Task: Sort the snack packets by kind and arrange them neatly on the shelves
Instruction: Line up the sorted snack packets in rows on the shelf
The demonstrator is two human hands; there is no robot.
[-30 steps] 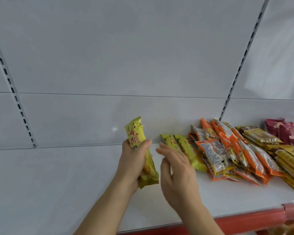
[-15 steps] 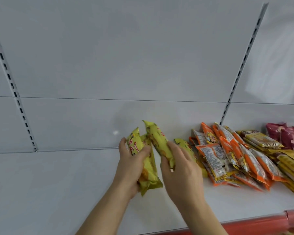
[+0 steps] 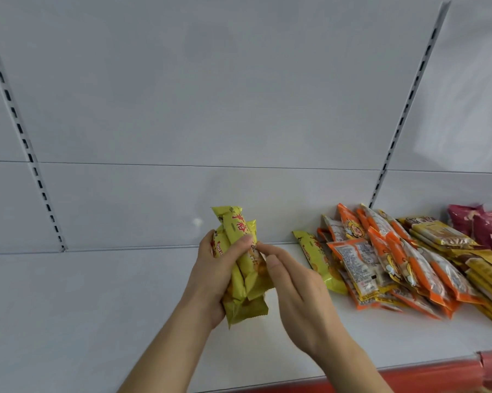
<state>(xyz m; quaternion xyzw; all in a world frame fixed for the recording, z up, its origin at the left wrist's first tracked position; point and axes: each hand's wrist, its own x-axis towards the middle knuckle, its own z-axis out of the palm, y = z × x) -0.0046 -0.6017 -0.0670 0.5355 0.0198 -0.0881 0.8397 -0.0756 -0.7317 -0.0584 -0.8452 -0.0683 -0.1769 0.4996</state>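
Now yellow packets (image 3: 240, 268) gathered, clamped in left hand (image 3: 210, 275); right hand (image 3: 298, 290) slack beside. Next: last yellow packet (image 3: 318, 259) on shelf (image 3: 97, 307) to be collected.

Your left hand (image 3: 210, 275) holds packets (image 3: 240, 268) above the shelf (image 3: 97, 307) | your right hand (image 3: 298, 296) beside them | lone packet (image 3: 317, 259) lies right | packet heap (image 3: 403, 262) farther right

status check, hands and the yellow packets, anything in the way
Left hand grips yellow packets. Right hand fingertips at the bundle. One yellow packet on shelf, against orange pile. Nothing blocking.
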